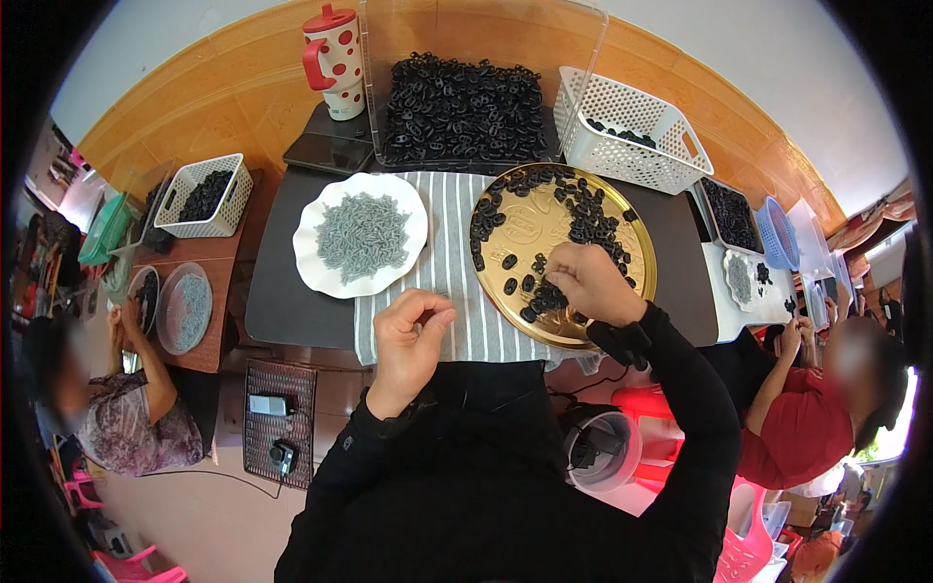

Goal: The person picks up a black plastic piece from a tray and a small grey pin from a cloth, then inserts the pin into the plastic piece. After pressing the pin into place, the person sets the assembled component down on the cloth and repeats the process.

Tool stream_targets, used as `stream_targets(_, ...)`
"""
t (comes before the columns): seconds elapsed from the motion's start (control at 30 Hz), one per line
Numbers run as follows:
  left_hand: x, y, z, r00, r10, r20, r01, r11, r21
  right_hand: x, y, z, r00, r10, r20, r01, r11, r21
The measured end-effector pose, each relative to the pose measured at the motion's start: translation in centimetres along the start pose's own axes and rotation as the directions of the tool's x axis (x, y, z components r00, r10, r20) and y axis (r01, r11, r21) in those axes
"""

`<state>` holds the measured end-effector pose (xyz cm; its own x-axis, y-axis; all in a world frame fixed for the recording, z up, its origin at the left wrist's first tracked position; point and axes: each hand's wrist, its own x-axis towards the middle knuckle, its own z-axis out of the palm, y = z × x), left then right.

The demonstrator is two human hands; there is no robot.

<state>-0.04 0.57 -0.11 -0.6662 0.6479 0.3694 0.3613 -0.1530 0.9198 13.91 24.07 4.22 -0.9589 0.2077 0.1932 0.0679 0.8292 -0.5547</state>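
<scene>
My left hand [410, 342] is closed, thumb and forefinger pinched together, above the front of a grey-and-white striped cloth [443, 209]. Whatever sits in that pinch is too small to make out. Over a round gold tray [496, 248], my right hand [590, 282] bends down with its fingertips together among small black oval plastic pieces [593, 219]. One black piece [539, 262] shows right beside those fingertips; I cannot tell whether they grip it. To the left, a white scalloped plate [309, 225] bears a heap of small grey screws [362, 233].
Behind the cloth stands a clear bin [573, 107] full of black pieces. A white basket [632, 160], a spotted tumbler [340, 68] and a dark phone [328, 151] are near it. People work at the left [136, 408] and right [797, 418]. Below is a clear bucket [622, 466].
</scene>
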Motion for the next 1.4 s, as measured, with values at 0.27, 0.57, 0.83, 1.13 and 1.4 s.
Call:
stream_targets(0.27, -0.7, -0.4, 0.9, 0.995, -0.086, 0.054, 0.097, 0.963, -0.251, -1.3, 0.8, 0.4, 0.979, 0.18, -0.097, -0.163, 0.973, 0.162)
stream_targets(0.57, -1.6, 0.0, 0.7, 0.98, -0.175, 0.099, 0.2, 0.903, -0.382, 0.2, -0.7, 0.5, 0.999, -0.011, 0.045, 0.023, 0.964, -0.265)
stream_targets(0.83, -2.0, -0.3, 0.7, 0.978, -0.187, 0.091, 0.208, 0.887, -0.411, 0.3, -0.3, 0.6, 0.991, 0.056, 0.125, -0.02, 0.961, -0.276)
stream_targets(1.13, -2.3, 0.2, 0.9, 0.949, -0.269, 0.166, 0.315, 0.752, -0.578, -3.2, -4.7, 0.1, 0.941, 0.334, -0.05, -0.225, 0.729, 0.647)
stream_targets(1.4, -2.7, 1.3, 2.3, 0.916, -0.28, 0.288, 0.401, 0.66, -0.635, -5.6, -8.2, 7.0, 0.896, 0.42, -0.147, -0.065, 0.45, 0.891)
